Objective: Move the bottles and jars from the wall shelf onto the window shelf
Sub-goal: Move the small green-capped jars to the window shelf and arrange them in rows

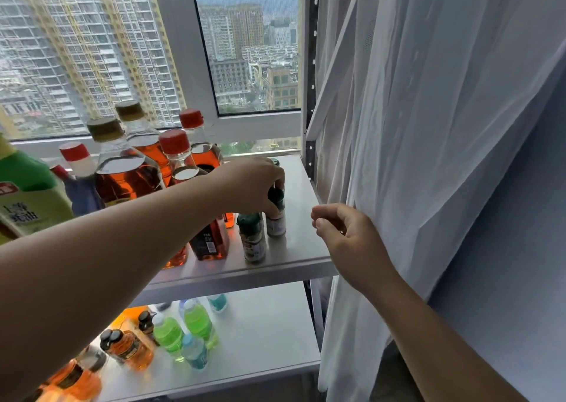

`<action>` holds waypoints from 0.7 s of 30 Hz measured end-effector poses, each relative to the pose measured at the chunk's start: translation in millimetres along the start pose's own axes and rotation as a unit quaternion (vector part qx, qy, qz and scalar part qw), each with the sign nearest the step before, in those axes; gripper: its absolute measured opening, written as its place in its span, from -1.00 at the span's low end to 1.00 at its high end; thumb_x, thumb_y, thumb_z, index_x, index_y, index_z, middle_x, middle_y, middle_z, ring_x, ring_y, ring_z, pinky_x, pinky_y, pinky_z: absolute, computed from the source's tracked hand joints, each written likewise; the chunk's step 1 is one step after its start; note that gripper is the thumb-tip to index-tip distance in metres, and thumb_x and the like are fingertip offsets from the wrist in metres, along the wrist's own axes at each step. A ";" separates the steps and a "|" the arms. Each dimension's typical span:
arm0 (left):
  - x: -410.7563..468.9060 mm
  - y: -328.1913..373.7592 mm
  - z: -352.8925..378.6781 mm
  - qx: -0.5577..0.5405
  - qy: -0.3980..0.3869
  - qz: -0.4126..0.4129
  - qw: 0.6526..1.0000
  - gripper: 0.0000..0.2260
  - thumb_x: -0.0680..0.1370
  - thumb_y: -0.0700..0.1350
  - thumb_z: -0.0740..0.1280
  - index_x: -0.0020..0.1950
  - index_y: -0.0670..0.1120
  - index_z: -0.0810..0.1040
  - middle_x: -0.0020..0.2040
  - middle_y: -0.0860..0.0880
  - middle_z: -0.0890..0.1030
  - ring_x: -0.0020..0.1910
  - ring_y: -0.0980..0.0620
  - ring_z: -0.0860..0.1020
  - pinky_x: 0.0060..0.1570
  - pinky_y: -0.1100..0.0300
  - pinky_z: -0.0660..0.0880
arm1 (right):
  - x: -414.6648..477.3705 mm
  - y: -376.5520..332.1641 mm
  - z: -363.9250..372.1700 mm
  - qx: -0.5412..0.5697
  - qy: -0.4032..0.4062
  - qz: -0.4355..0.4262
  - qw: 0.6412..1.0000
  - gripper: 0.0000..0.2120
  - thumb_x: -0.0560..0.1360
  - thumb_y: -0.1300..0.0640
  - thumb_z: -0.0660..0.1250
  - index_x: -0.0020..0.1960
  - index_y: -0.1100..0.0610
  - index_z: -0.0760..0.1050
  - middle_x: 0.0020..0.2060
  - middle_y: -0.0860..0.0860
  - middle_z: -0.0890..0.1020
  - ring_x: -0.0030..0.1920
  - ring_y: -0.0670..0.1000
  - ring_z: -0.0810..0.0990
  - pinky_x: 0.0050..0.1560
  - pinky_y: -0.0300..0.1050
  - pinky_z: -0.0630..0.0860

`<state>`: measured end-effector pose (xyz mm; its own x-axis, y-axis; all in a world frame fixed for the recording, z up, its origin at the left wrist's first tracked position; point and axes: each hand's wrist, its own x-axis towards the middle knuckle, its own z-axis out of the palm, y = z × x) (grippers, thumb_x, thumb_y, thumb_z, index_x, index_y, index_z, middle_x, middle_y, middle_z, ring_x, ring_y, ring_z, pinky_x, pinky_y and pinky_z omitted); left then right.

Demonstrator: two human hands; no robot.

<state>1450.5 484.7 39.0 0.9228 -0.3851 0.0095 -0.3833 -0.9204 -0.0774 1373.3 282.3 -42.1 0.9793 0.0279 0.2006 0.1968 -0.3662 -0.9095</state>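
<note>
My left hand is reaching in from the left across the window shelf, fingers curled down over the dark green cap of a small jar and gripping it from above. The jar stands upright on the shelf near its right end, and my fingers cover most of the cap, so I only see the pale label below. Just in front of it and to its left stands a 2nd jar of the same kind, very close; I can't tell whether the 2 touch. A dark rounded top peeks out above my knuckles, and I can't make out what it belongs to. My right hand hovers beside the shelf's right front corner, fingers loosely curled with nothing in them; it sits at the edge of the white curtain, contact unclear. My left forearm hides the lower halves of the amber bottles crowded along the left of the shelf. A green-and-yellow bottle is cut off by the left frame edge. On the lower shelf the green bottles and orange bottles are blurred, labels unreadable. The curtain covers part of the shelf's right post.
</note>
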 end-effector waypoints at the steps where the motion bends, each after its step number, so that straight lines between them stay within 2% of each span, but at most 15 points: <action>1: 0.1 -0.2 2.1 0.002 -0.001 -0.001 1.000 -0.54 0.46 0.16 0.52 0.27 0.02 0.55 0.08 0.07 0.52 -0.01 0.01 0.51 -0.12 0.09 0.50 | -1.2 0.1 -1.2 -0.002 -0.003 -0.001 1.000 -0.78 0.64 0.15 0.33 0.25 0.05 0.64 0.06 -0.16 0.69 0.11 -0.14 0.66 0.22 -0.14 0.61; 6: -1.1 0.6 10.4 0.007 0.004 -0.009 1.000 -0.51 0.47 0.21 0.49 0.32 0.04 0.54 0.12 0.08 0.49 -0.04 0.02 0.48 -0.11 0.05 0.56 | -5.7 5.2 -6.7 -0.005 -0.023 -0.002 1.000 -0.79 0.64 0.12 0.34 0.24 0.04 0.64 0.04 -0.18 0.69 0.09 -0.17 0.66 0.15 -0.26 0.59; 9: -8.0 4.1 6.1 0.007 0.018 -0.015 1.000 -0.49 0.49 0.24 0.46 0.36 0.05 0.53 0.19 0.06 0.51 -0.01 0.03 0.47 -0.08 0.04 0.55 | -6.7 9.1 -8.1 -0.004 -0.039 -0.003 0.999 -0.80 0.64 0.10 0.34 0.24 0.01 0.63 0.05 -0.19 0.69 0.09 -0.15 0.66 0.17 -0.20 0.61; 11: -20.6 9.6 1.2 -0.018 0.063 -0.007 0.998 -0.53 0.53 0.23 0.43 0.36 0.04 0.54 0.21 0.04 0.53 -0.01 0.06 0.45 -0.09 0.10 0.47 | -7.7 13.7 -7.0 -0.007 -0.051 -0.006 0.999 -0.78 0.65 0.09 0.33 0.27 0.01 0.61 0.08 -0.14 0.69 0.11 -0.11 0.67 0.21 -0.12 0.63; 15: -63.5 32.0 4.9 -0.070 0.153 0.029 0.985 -0.68 0.57 0.16 0.35 0.24 0.03 0.59 0.06 0.11 0.57 -0.03 0.10 0.49 -0.03 0.09 0.51 | -21.7 31.5 4.5 0.001 -0.065 -0.006 0.998 -0.80 0.65 0.09 0.32 0.25 0.01 0.60 0.08 -0.08 0.70 0.12 -0.05 0.69 0.22 -0.03 0.66; 18: -104.0 41.4 28.5 -0.084 0.161 0.037 0.983 -0.77 0.59 0.13 0.33 0.16 0.06 0.61 -0.02 0.15 0.56 -0.09 0.12 0.50 -0.11 0.14 0.51 | -45.2 48.3 22.8 0.004 -0.087 -0.010 0.996 -0.83 0.65 0.11 0.33 0.22 -0.02 0.57 0.03 -0.09 0.70 0.05 -0.07 0.69 0.15 -0.04 0.68; 21: -150.6 39.3 63.8 -0.121 0.163 0.027 0.979 -0.85 0.59 0.06 0.33 0.06 0.05 0.63 -0.08 0.16 0.54 -0.15 0.14 0.47 -0.18 0.22 0.46 | -69.3 67.1 46.3 -0.006 -0.115 -0.015 0.993 -0.84 0.64 0.12 0.35 0.21 0.04 0.60 -0.02 -0.05 0.71 0.01 -0.01 0.70 0.09 0.09 0.68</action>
<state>1298.9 510.9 -29.1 0.8551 -0.3979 0.3322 -0.4649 -0.8722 0.1520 1320.9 298.9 -133.9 0.9584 0.2502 0.1377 0.2267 -0.3730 -0.8997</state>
